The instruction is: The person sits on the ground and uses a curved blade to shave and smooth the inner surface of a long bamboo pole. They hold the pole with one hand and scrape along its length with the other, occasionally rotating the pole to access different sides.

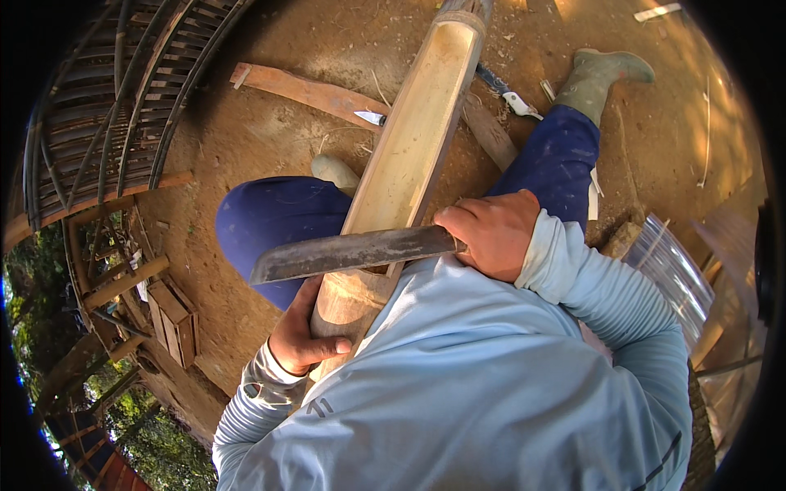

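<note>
A thick bamboo section (409,155), cut open along its upper side, slants from my lap up and away to the right. Its pale hollow faces me. My left hand (301,340) is wrapped round the near end, below the opening, with the thumb on top. In my right hand (497,233) is the handle of a machete (352,252), mostly covered by my fingers. Its dark, stained blade lies crosswise over the near end of the hollow, the tip pointing left past the bamboo. Whether the edge touches the bamboo, I cannot tell.
On the dirt ground lie a brown plank (307,88), a small blade (371,118) and a white-handled tool (517,103). My boot (596,80) is stretched out at the far right. A slatted bamboo structure (123,90) and a wooden box (173,321) stand left; clear plastic sheeting (671,274) lies right.
</note>
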The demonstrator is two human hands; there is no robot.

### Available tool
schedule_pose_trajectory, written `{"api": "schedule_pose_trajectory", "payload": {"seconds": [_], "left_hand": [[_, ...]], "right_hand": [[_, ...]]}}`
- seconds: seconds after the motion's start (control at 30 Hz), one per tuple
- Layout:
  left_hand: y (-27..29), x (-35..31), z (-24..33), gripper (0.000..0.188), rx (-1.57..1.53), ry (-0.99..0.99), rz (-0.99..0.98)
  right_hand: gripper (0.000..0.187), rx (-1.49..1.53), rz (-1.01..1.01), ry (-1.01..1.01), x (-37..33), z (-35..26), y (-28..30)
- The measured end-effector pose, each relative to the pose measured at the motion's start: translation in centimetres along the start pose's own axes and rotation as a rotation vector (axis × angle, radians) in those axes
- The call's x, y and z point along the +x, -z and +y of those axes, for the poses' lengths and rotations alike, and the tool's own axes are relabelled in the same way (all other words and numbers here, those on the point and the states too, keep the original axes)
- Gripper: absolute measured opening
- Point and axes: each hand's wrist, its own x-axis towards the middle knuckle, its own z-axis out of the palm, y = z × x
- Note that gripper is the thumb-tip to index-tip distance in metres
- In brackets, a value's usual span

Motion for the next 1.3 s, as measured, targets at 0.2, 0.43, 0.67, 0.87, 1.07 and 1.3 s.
{"api": "schedule_pose_trajectory", "payload": {"seconds": [0.2, 0.43, 0.67, 0.87, 1.07, 1.3], "left_hand": [[-0.3, 0.1, 0.4, 0.123, 0.002, 0.028, 0.004], [-0.5, 0.2, 0.3, 0.124, -0.027, 0.012, -0.001], [-0.6, 0.4, 0.4, 0.121, -0.114, 0.015, -0.041], [-0.5, 0.1, 0.9, 0.121, -0.111, 0.023, -0.009], [-0.2, 0.3, 0.6, 0.122, -0.138, 0.029, -0.023], [-0.1, 0.5, 0.5, 0.12, -0.183, 0.024, -0.058]], "right_hand": [[0.041, -0.057, -0.057, -0.072, 0.3, 0.2, -0.2], [0.038, -0.089, -0.007, -0.088, 0.5, 1.0, 0.1], [0.027, 0.017, 0.083, -0.185, 0.1, 3.0, -0.7], [0.024, 0.02, -0.103, -0.037, 0.5, 1.1, 0.7], [0.024, -0.036, -0.117, -0.097, 1.3, 1.0, 1.1], [0.023, -0.088, -0.042, -0.114, 1.5, 1.8, 0.9]]}}
